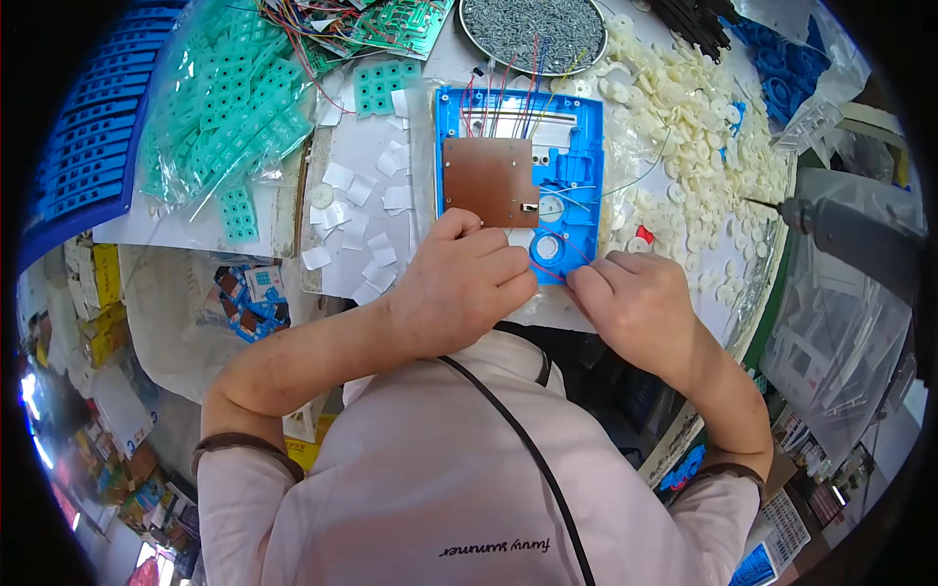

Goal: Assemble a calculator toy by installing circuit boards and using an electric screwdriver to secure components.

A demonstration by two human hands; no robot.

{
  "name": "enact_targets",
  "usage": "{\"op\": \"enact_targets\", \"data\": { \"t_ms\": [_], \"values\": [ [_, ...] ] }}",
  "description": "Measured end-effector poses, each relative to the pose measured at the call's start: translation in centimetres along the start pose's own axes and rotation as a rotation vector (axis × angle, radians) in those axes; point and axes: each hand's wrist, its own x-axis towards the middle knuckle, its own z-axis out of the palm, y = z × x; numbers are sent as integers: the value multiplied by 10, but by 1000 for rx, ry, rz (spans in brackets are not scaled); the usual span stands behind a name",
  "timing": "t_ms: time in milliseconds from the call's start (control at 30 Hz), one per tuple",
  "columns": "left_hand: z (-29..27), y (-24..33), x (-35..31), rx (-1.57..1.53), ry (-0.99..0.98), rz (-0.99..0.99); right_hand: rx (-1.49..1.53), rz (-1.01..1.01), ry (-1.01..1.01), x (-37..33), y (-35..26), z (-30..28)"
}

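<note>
A blue plastic housing (593, 146) lies open on the table in front of me, with a brown circuit board (489, 181) over its left part. My left hand (469, 278) is closed at the lower edge of the board. Its fingertips are turned away, so whatever they hold is hidden. At the housing's lower right corner my right hand (635, 303) pinches a thin red wire (547, 273). This wire curves beside a round opening (548, 248) in the housing. Several more thin wires (503, 86) stick up past the far edge.
White squares (362, 188) lie left of the housing, near bagged green keypad sheets (230, 98). Beyond it are a round tray of screws (532, 34) and wired green boards (401, 29). Cream plastic discs (699, 127) cover the right side, beside a dark powered tool (850, 234).
</note>
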Motion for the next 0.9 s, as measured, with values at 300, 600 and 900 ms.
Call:
{"op": "enact_targets", "data": {
  "t_ms": [300, 600, 900],
  "values": [
    [-1, 4, 4, 45, 42, 67, 432, 45, 369, -24, 18, 46],
    [-6, 2, 3, 51, -69, 103, 459, 7, 379, -26, 28, 48],
    [-9, 3, 5, 131, -110, 151, 1020, 476, 74, -32, 21, 30]
  ]
}}
